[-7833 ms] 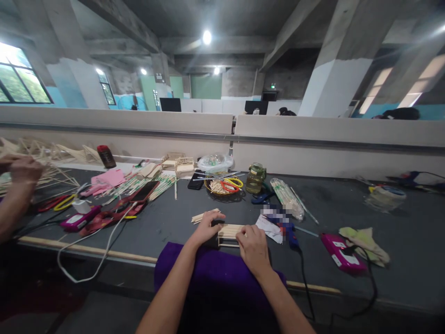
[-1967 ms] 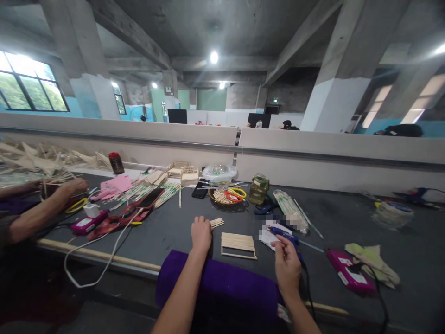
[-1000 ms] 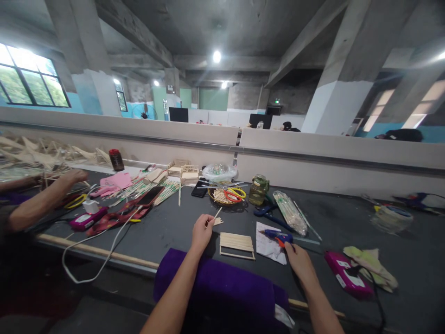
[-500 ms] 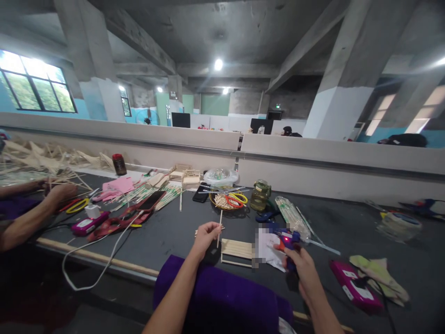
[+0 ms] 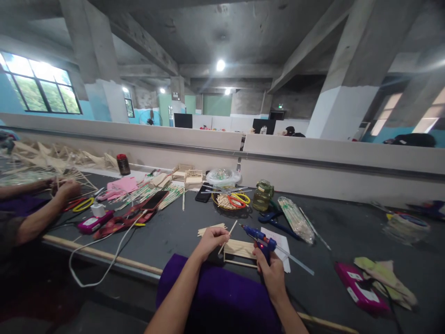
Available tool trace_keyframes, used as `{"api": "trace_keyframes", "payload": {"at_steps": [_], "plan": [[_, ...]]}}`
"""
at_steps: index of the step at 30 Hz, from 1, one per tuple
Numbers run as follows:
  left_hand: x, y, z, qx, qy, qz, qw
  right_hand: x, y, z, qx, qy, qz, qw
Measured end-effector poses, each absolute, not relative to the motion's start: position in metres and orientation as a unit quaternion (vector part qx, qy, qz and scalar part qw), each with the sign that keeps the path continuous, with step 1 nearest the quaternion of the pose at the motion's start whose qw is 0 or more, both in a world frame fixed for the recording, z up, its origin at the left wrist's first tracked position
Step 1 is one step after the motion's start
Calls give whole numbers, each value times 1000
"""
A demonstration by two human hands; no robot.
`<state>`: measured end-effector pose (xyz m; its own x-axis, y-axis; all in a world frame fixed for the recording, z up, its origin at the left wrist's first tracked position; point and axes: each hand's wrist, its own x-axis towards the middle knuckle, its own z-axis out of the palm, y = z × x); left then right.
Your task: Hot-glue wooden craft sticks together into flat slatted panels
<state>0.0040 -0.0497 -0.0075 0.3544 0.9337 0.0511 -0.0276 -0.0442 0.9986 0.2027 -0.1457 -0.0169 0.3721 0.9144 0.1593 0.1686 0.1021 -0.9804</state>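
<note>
Between thumb and fingers, my left hand (image 5: 210, 242) pinches a thin wooden stick (image 5: 233, 229), tilted up to the right. My right hand (image 5: 269, 269) is wrapped round the grip of a blue glue gun (image 5: 262, 241) with a small red light. Its nozzle points left toward the stick, and a clear glue stick (image 5: 295, 260) juts from its back. Below both hands lies a small slatted wooden panel (image 5: 239, 248) with a frame bar along its near side. Several loose sticks (image 5: 211, 229) rest behind my left hand. A white paper (image 5: 283, 248) is partly hidden by the glue gun.
Behind stand a basket of short sticks (image 5: 225, 202) with scissors (image 5: 239, 199) on it, and a green glass jar (image 5: 263, 195). Blue pliers (image 5: 278, 222) and bagged sticks (image 5: 295, 220) lie to the right, beyond a magenta power strip (image 5: 361, 287). A co-worker's hands (image 5: 66, 190) work at left.
My right hand has brought the glue gun leftward and turned its nozzle toward the stick. The stick in my left hand has gone from nearly upright to leaning right.
</note>
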Motion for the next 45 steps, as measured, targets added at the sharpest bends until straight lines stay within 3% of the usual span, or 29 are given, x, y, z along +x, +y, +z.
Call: {"api": "trace_keyframes", "payload": {"at_steps": [45], "plan": [[5, -51, -12, 603, 343, 405, 596, 208, -144, -29, -615, -535, 191, 547]]}}
